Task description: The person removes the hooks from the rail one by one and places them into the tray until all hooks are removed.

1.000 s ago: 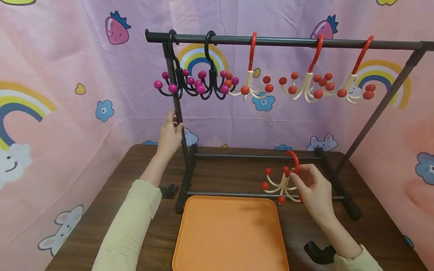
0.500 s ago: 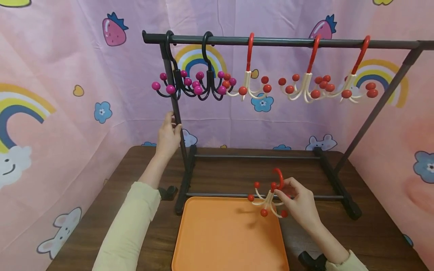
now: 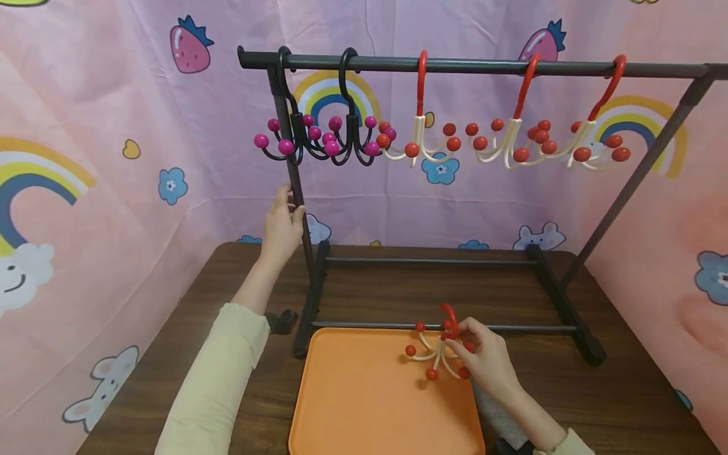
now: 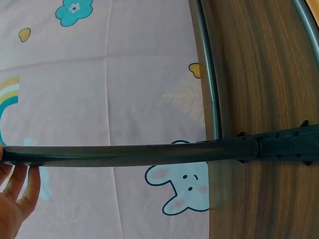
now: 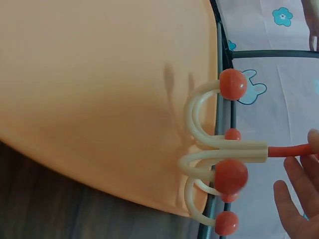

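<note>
My right hand (image 3: 489,360) pinches the red hook of a multi-arm hanger with cream arms and red ball tips (image 3: 440,346). This hanger hangs upright over the back right part of an orange tray (image 3: 370,404). In the right wrist view its cream stem (image 5: 249,151) points down over the tray, thumb and fingers at the red hook. My left hand (image 3: 281,227) grips the left upright post (image 3: 309,249) of a dark rack, fingertips against the post in the left wrist view. From the rack's top bar (image 3: 472,66) hang two black hangers with magenta balls (image 3: 352,129) and three red-and-cream hangers (image 3: 419,133).
The rack's feet (image 3: 588,347) and low crossbars (image 3: 387,326) stand on a dark wood table (image 3: 227,373), behind the tray. A dark curved piece (image 3: 282,321) lies left of the rack's foot. Patterned cloth (image 3: 239,126) encloses the table's back and sides.
My right hand has carried the red-and-cream hanger left and down, from beside the rack's right part to over the tray. My left hand stays on the post.
</note>
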Motion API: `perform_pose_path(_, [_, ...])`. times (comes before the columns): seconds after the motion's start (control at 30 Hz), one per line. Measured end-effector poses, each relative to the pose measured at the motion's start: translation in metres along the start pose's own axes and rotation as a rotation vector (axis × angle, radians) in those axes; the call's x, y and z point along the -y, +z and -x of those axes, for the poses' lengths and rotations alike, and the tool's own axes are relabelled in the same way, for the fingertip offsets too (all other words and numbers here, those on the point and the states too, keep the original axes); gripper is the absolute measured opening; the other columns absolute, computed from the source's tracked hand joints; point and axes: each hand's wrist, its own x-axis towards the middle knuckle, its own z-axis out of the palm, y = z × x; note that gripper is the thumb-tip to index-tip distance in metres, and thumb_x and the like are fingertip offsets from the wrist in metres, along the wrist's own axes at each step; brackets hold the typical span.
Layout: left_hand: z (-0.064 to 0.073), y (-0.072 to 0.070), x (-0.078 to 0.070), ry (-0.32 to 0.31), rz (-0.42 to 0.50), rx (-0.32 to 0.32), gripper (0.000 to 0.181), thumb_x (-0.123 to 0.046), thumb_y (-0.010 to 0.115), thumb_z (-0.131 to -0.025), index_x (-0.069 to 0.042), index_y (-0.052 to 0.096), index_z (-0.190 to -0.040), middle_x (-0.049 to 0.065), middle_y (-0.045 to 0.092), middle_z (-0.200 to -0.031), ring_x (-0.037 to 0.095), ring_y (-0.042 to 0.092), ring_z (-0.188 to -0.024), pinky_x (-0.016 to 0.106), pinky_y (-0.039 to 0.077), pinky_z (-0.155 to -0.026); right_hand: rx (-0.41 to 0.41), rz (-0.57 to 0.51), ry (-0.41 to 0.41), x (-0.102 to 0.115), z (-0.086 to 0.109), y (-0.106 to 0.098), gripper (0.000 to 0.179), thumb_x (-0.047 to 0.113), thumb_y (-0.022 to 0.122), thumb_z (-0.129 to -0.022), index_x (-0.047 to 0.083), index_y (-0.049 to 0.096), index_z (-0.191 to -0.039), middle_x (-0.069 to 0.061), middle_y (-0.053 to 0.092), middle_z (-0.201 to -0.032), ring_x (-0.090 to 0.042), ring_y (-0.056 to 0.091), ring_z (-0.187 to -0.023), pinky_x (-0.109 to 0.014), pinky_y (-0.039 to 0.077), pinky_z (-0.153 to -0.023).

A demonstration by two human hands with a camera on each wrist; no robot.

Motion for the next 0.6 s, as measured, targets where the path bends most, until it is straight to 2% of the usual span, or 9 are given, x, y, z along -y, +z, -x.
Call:
perform_pose_path(0.13, [-0.0006,0.0005,-0.001,-0.006,0.007,0.005,0.036,-0.013,0.048,-0.094,-0.008,0.035,-0.127,0.018,0.054,-0.113,0.033,0.058,-0.098,0.048,0.047,-0.081,-0.01,0.025,-0.015,-0.0009,0.0023,0.0038,0.019,0.007,0.074,-0.073,0.015,0.059,-0.083,0.003,0.069,-0.086,-0.013,0.067,-0.078,-0.037,0.053,-0.067])
perform_pose_path(0.33, [-0.0008,0.0004,-0.0013,0.023,0.031,-0.004,0.037,-0.011,0.047,-0.094,-0.007,0.035,-0.128,0.019,0.054,-0.113,0.032,0.057,-0.101,0.047,0.047,-0.081,-0.004,0.04,0.019,0.0011,0.0061,0.0055,0.02,0.008,0.074,-0.073,0.016,0.06,-0.085,0.0,0.067,-0.09,-0.014,0.067,-0.08,-0.037,0.053,-0.072])
perform_pose_path(0.4, [-0.0008,0.0002,-0.0013,0.026,0.036,-0.005,0.037,-0.011,0.047,-0.094,-0.007,0.035,-0.129,0.019,0.054,-0.113,0.032,0.058,-0.101,0.046,0.047,-0.081,-0.005,0.026,0.029,0.0011,0.0072,0.0059,0.02,0.008,0.074,-0.073,0.015,0.06,-0.085,-0.001,0.067,-0.091,-0.014,0.067,-0.08,-0.036,0.054,-0.071])
perform_pose_path(0.5, [-0.0003,0.0003,-0.0011,0.017,0.043,0.003,0.037,-0.012,0.046,-0.094,-0.008,0.034,-0.129,0.019,0.053,-0.113,0.032,0.058,-0.1,0.046,0.048,-0.079,-0.013,0.006,0.036,0.0006,0.0085,0.0065,0.02,0.006,0.074,-0.073,0.014,0.06,-0.084,-0.002,0.067,-0.09,-0.013,0.066,-0.078,-0.03,0.054,-0.062])
perform_pose_path(0.6, [0.0001,0.0008,-0.0009,0.009,0.051,0.008,0.037,-0.011,0.046,-0.094,-0.008,0.034,-0.129,0.019,0.053,-0.114,0.032,0.058,-0.099,0.046,0.05,-0.077,-0.002,0.002,0.019,0.0001,0.0091,0.006,0.02,0.006,0.075,-0.072,0.012,0.061,-0.085,-0.002,0.068,-0.09,-0.012,0.065,-0.08,-0.026,0.052,-0.058])
